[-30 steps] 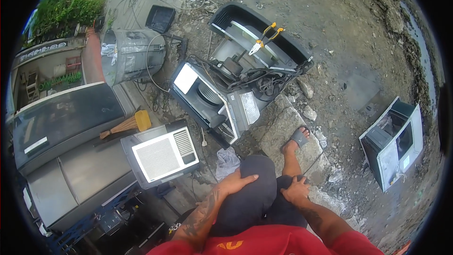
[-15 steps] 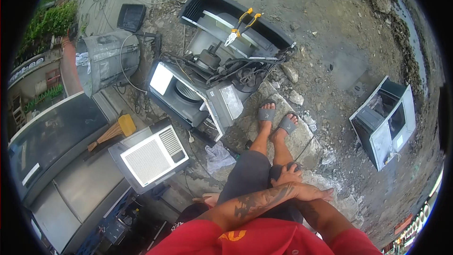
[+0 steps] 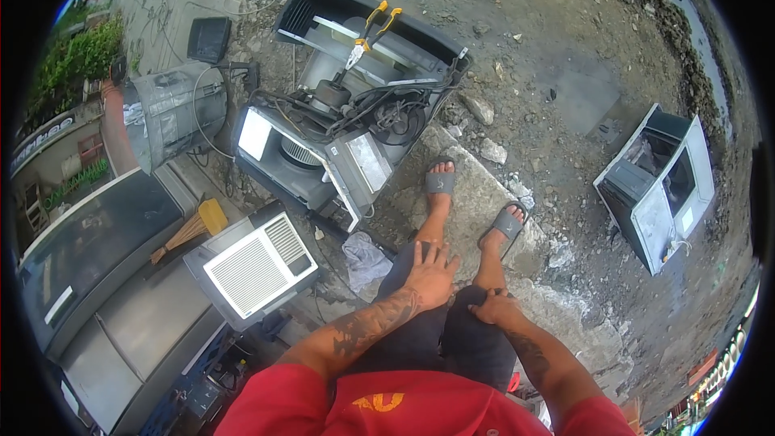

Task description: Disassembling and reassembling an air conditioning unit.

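My left hand (image 3: 432, 278) lies on my left knee, its fingers spread and nothing in it. Over my right knee rests my right hand (image 3: 496, 308), fingers draped apart across the dark trouser cloth and holding nothing. Ahead of my feet sits an opened window air conditioner (image 3: 355, 165), its blower wheel (image 3: 299, 153), motor (image 3: 333, 95) and dark wiring exposed. Pliers (image 3: 370, 36) with yellow and black handles lie on its far part, by a black plastic housing (image 3: 440, 40). Neither hand touches these.
A louvred white front panel (image 3: 260, 265) and a grey rag (image 3: 367, 260) lie at left, near a yellow-topped straw brush (image 3: 190, 230). Farther left lies a battered grey drum (image 3: 182, 109). An open metal casing (image 3: 658, 190) stands right. Broken stones (image 3: 478, 106) litter the muddy ground.
My hands, crossed together over my right knee before, have come apart; the left now lies on my left knee. My feet have spread apart, and the view has shifted slightly.
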Action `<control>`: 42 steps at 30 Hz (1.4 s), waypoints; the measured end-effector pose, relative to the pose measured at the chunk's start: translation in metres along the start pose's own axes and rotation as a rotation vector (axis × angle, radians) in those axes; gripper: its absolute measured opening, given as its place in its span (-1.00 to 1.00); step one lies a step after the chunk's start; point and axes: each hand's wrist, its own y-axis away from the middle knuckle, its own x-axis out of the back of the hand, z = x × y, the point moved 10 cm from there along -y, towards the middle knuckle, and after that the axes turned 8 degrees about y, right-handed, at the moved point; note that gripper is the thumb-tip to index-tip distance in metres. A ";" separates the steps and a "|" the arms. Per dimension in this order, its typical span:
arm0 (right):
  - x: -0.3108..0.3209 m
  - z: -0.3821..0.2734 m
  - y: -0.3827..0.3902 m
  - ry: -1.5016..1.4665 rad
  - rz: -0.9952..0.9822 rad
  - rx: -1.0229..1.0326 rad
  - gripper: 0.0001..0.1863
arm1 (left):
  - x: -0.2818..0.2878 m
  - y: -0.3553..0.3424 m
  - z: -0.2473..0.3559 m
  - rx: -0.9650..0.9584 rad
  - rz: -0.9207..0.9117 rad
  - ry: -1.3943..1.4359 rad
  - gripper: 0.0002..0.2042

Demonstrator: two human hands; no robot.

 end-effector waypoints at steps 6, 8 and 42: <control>-0.031 0.054 -0.012 -0.433 0.067 0.102 0.13 | -0.059 0.059 -0.040 0.531 -0.396 0.391 0.04; -0.034 0.062 -0.018 -0.419 0.126 0.122 0.11 | -0.087 0.043 -0.039 0.558 -0.381 0.356 0.03; 0.417 -0.071 0.133 0.191 1.435 0.264 -0.77 | -0.365 0.145 -0.208 0.888 0.436 1.583 -0.50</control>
